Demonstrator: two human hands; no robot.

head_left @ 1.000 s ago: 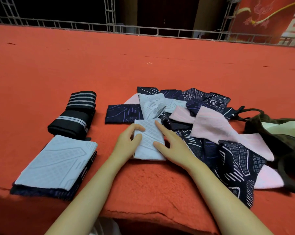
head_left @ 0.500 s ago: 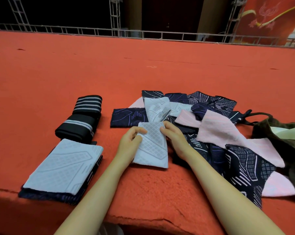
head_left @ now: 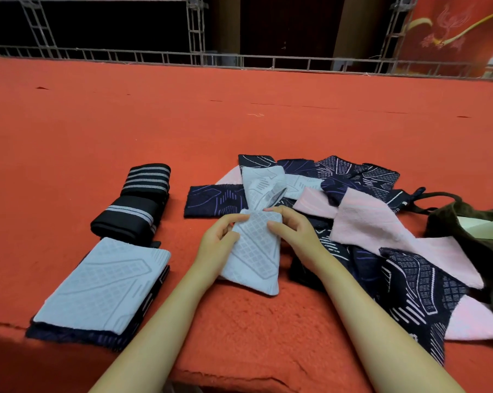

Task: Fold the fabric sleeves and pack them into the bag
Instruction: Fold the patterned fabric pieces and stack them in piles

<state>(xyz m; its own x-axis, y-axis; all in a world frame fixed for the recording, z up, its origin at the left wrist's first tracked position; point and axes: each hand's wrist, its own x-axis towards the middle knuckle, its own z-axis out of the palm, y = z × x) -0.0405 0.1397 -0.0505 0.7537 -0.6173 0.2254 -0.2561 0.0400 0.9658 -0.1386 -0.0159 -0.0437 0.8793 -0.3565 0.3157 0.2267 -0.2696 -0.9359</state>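
Observation:
A light blue patterned sleeve (head_left: 256,256) lies folded in front of me on the red surface. My left hand (head_left: 216,242) pinches its upper left edge and my right hand (head_left: 293,231) pinches its upper right edge. Behind and to the right sprawls a loose pile of navy patterned sleeves (head_left: 418,282), pink sleeves (head_left: 373,219) and another light blue sleeve (head_left: 260,182). At the left rests a folded stack (head_left: 103,282), light blue on top of navy. A dark olive bag (head_left: 466,222) with a pale lining sits at the right edge.
Two black rolled bands with white stripes (head_left: 137,205) lie left of the pile, behind the folded stack. The red felt surface (head_left: 239,120) stretches far back to a metal railing (head_left: 268,62). Its front edge (head_left: 239,375) runs just below my forearms.
My right hand has left the sleeve's lower right side and now pinches its top edge. The left hand also shifted to the top edge, and the sleeve's upper end is lifting slightly.

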